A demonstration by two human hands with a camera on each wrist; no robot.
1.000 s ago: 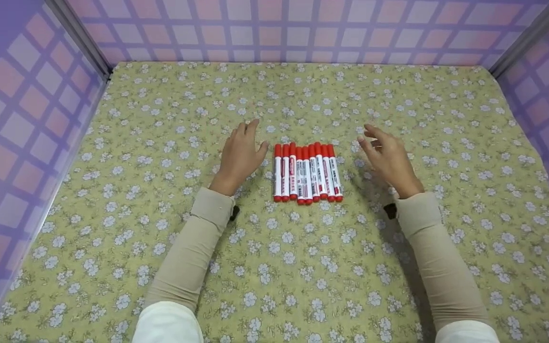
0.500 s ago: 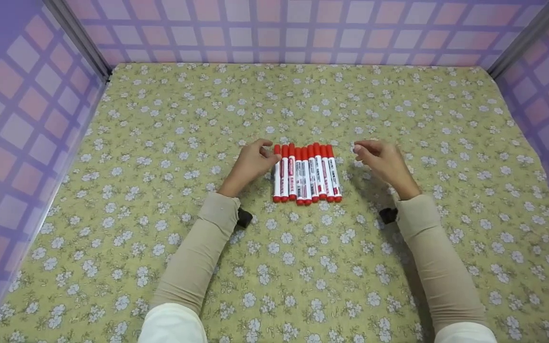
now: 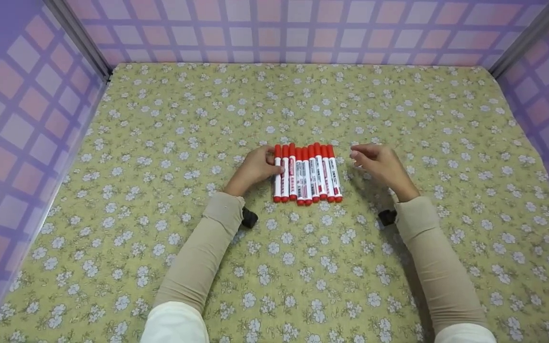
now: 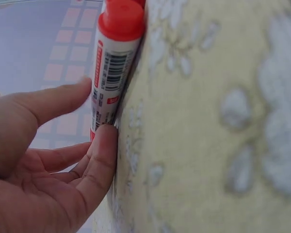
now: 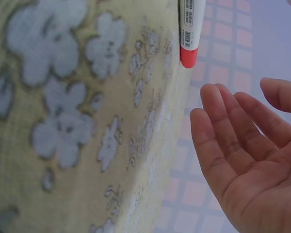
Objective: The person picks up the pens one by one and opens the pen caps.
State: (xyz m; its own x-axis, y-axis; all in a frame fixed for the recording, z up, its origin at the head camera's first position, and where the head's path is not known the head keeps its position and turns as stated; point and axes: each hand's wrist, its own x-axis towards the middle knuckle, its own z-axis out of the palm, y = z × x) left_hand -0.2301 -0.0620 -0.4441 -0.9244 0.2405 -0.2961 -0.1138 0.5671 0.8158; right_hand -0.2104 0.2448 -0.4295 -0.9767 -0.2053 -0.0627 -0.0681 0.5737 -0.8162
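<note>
A row of several white markers with red caps (image 3: 306,174) lies side by side on the flowered cloth. At the row's left end is my left hand (image 3: 254,167), its fingers beside the outermost marker (image 4: 109,73). In the left wrist view the little fingertip (image 4: 105,133) meets the barrel low down near the cloth, while the thumb (image 4: 63,101) reaches to its upper side. Past the right end, my right hand (image 3: 379,161) hovers apart from the markers with nothing in it. Its loosely bent fingers show in the right wrist view, short of a marker's red end (image 5: 189,57).
A yellow-green floral cloth (image 3: 274,267) covers the table. Checked purple-and-pink panels (image 3: 293,31) stand along the back and both sides, with grey posts (image 3: 76,35) at the corners. A small black camera (image 3: 249,217) sits at the left wrist.
My left hand has come down and right onto the row's left end, its fingers bending. My right hand has lowered slightly, its thumb and fingers closer together. The markers look unmoved.
</note>
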